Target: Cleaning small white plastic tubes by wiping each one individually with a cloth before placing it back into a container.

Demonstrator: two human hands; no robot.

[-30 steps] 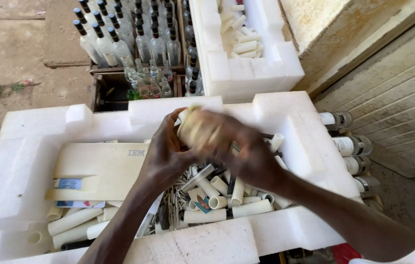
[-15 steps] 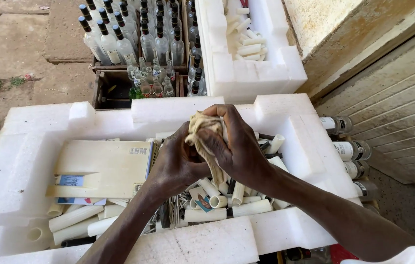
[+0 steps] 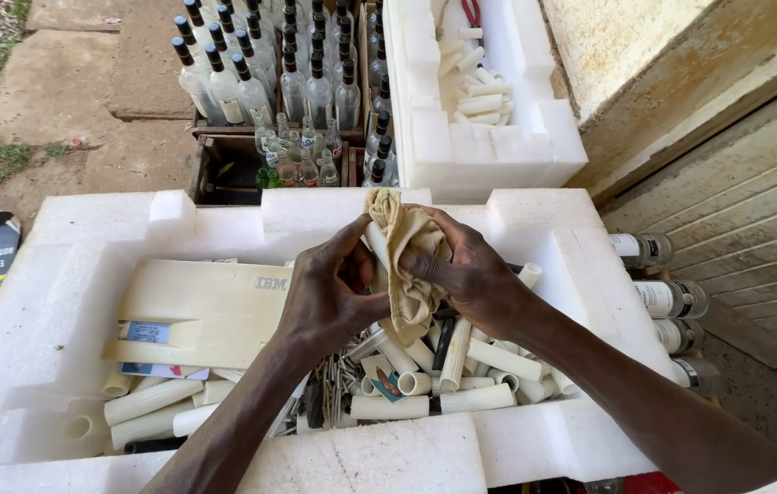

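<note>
1. The left hand [image 3: 329, 297] and right hand [image 3: 466, 274] hold a crumpled beige cloth [image 3: 407, 261] above the white foam box [image 3: 68, 274].
2. Both hands' fingers pinch the cloth, which wraps a short white plastic tube [image 3: 375, 245] (mostly hidden).
3. More white tube pieces [image 3: 461, 366] lie below, inside the box.
4. Clear glass bottles with black caps [image 3: 306, 91] stand in crates beyond.
</note>
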